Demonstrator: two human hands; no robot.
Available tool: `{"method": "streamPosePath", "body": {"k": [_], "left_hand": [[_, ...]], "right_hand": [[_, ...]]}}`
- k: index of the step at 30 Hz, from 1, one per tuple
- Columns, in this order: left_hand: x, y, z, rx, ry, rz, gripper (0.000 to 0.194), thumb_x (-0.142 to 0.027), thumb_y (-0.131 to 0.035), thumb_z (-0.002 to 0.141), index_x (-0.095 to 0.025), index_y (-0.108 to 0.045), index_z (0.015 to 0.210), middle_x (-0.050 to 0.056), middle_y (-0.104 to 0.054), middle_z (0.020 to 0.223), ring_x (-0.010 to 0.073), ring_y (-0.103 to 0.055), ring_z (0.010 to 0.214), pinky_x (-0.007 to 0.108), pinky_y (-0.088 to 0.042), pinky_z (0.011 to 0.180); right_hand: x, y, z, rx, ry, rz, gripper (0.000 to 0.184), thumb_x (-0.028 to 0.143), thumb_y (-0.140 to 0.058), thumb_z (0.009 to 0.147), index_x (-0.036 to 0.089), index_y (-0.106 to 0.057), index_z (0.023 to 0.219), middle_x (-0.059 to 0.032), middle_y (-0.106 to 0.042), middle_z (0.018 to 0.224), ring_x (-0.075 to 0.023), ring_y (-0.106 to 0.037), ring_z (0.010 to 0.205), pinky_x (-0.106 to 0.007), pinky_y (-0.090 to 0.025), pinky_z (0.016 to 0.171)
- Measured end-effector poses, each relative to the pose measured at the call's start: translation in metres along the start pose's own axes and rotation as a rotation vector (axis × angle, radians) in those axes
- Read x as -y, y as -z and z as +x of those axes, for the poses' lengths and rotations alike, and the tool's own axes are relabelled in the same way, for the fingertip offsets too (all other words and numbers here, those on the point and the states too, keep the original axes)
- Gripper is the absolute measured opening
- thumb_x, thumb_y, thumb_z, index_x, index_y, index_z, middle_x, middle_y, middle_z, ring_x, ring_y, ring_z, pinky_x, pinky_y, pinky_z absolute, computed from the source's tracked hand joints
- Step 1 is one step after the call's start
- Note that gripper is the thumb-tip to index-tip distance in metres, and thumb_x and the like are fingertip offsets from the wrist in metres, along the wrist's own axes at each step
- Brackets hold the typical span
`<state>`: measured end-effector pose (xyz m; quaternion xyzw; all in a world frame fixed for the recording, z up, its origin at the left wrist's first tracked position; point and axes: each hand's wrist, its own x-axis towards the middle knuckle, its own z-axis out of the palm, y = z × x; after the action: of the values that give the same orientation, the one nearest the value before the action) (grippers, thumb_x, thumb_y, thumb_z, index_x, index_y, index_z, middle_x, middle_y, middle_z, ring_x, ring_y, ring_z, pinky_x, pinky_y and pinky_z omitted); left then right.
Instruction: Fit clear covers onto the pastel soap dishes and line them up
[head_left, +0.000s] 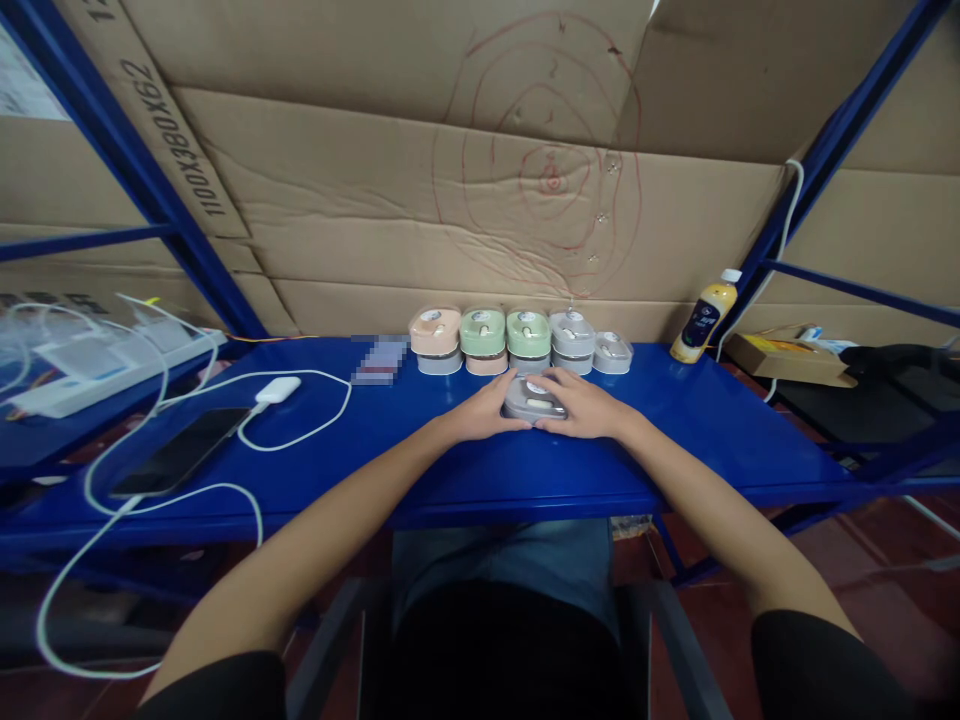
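Note:
A small grey case with a clear lid (534,399) rests on the blue table between my two hands. My left hand (482,411) presses against its left side, thumb along the near edge. From the right, my right hand (590,402) wraps its other side, with fingers over the far edge and thumb at the front. Just behind stand similar cases in stacks of two: a peach one (436,331) on grey, a green one (482,330) on peach, another green one (529,332) on grey, and a grey pair (572,334). A single grey case (613,352) ends the row.
A bottle of yellow drink (705,318) stands at the back right. To the left lie a phone (184,452), a white adapter (278,389) and looping white cables. A power strip (112,370) sits far left. Blue frame posts and a cardboard wall (360,190) bound the table.

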<state>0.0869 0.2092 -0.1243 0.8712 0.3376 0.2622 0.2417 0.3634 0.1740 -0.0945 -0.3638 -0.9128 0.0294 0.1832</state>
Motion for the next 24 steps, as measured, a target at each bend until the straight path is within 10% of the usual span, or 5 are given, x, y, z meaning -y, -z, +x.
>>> {"method": "streamPosePath", "body": {"k": [18,24], "left_hand": [[-0.001,0.001,0.002,-0.014,0.011,0.031,0.124,-0.066,-0.094,0.071,-0.017,-0.036,0.169,0.025,-0.044,0.174,0.0472,-0.045,0.161,0.063,-0.038,0.132],[-0.013,0.004,-0.004,0.058,0.012,0.012,0.121,-0.066,-0.088,0.078,-0.022,-0.028,0.173,0.021,-0.062,0.160,0.0440,-0.056,0.153,0.062,-0.044,0.126]], "right_hand": [[-0.006,-0.014,-0.003,-0.150,0.009,0.143,0.095,0.064,-0.089,0.082,0.032,-0.053,0.164,-0.0156,-0.061,0.144,-0.0409,-0.065,0.131,-0.061,-0.054,0.113],[-0.003,0.002,-0.044,-0.142,-0.057,0.071,0.090,0.063,-0.085,0.086,0.027,-0.055,0.162,-0.0175,-0.062,0.142,-0.0416,-0.065,0.130,-0.060,-0.055,0.113]]}}
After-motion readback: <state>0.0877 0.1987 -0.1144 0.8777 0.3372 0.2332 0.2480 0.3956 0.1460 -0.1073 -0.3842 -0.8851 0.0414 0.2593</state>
